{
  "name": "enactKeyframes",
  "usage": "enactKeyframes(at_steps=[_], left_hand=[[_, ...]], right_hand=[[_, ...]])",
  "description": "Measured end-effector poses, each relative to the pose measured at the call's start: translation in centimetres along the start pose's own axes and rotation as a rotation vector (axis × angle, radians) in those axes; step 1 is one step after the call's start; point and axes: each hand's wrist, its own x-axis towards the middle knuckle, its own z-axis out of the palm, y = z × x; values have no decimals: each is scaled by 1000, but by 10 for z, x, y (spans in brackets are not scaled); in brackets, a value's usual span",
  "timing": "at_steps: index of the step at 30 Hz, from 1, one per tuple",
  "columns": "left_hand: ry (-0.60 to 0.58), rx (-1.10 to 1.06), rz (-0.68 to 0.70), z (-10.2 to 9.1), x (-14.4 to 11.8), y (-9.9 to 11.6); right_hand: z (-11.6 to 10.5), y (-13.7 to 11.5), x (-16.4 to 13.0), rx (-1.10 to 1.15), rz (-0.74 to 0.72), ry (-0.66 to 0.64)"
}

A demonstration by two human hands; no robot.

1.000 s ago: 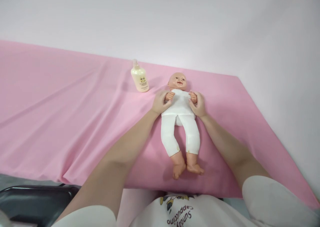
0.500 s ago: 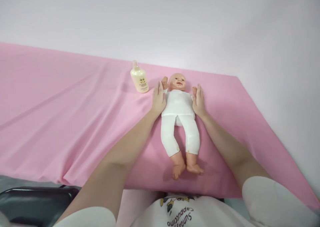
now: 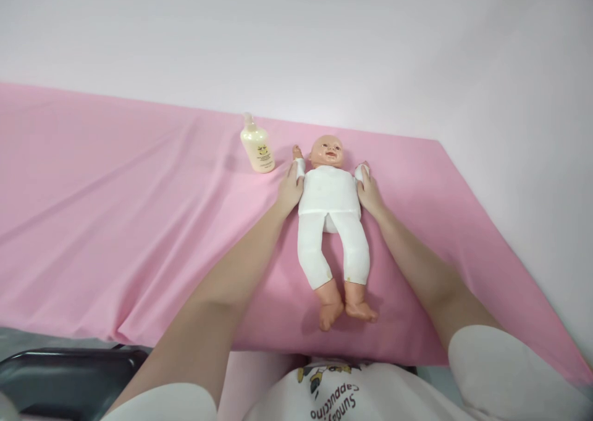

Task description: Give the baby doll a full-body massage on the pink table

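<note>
A baby doll [image 3: 330, 192] in a white top and white trousers lies on its back, its head away from me and its bare feet towards me. My left hand [image 3: 291, 187] holds the doll's arm on the left by its white sleeve; the doll's small hand shows above my fingers. On the other side, my right hand [image 3: 369, 194] is closed round the doll's other arm, with part of the sleeve visible past my thumb. Some of my fingers are hidden behind the arms. A pump bottle [image 3: 259, 149] of pale yellow lotion stands left of the doll's head.
A pink cloth [image 3: 115, 211] with folds on its left side covers the table. White wall or panel [image 3: 296, 44] rises behind the table's far edge. A black chair [image 3: 65, 378] stands at the lower left, near the table's front edge.
My fingers have slid lower and closed round the doll's arms, which now spread further out from its head. The doll's body and the bottle have stayed in place.
</note>
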Motion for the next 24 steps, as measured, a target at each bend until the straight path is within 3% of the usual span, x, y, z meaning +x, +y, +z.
enactKeyframes(at_steps=[6, 11, 18, 24], left_hand=[[-22, 31, -152, -1, -2, 3], [88, -78, -62, 0, -2, 8], [202, -96, 83, -4, -5, 36], [-77, 6, 248, -6, -9, 48]], right_hand=[[-2, 0, 1, -8, -37, 5], [-9, -7, -2, 114, -77, 60], [-16, -32, -9, 229, -177, 143], [-19, -42, -12, 55, -280, -27]])
